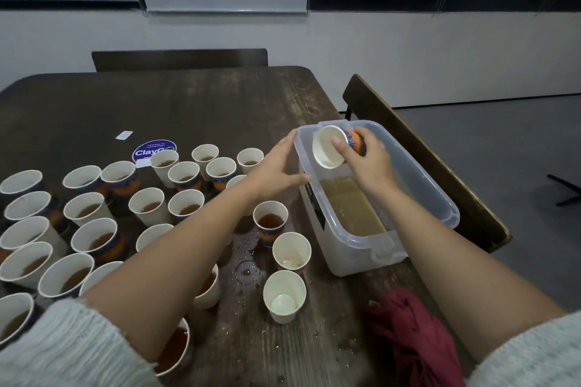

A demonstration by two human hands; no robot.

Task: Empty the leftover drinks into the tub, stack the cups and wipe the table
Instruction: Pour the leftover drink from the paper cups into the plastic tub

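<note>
Nearest, a red cloth (415, 336) is lying bunched on the wet table (239, 104). Beside it, two emptied cups (284, 296) are standing upright, with many filled cups (91, 209) crowding the left. Farther on, the left hand (276, 166), fingers straight, is bracing the tub (437, 198); the right hand (367, 154) is gripping a tipped cup (330, 146) over the tub's brown liquid.

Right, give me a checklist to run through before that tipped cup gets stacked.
1. Tipped cup held firmly by right hand: ok.
2. Cup drained: ok, its inside looks white.
3. Cup over the tub: ok.
4. Left hand steadying the tub: ok, fingers at its wall.
5. Empty cup ready to stack into: ok.
6. Table dry: not ok, droplets near the cups.
</note>
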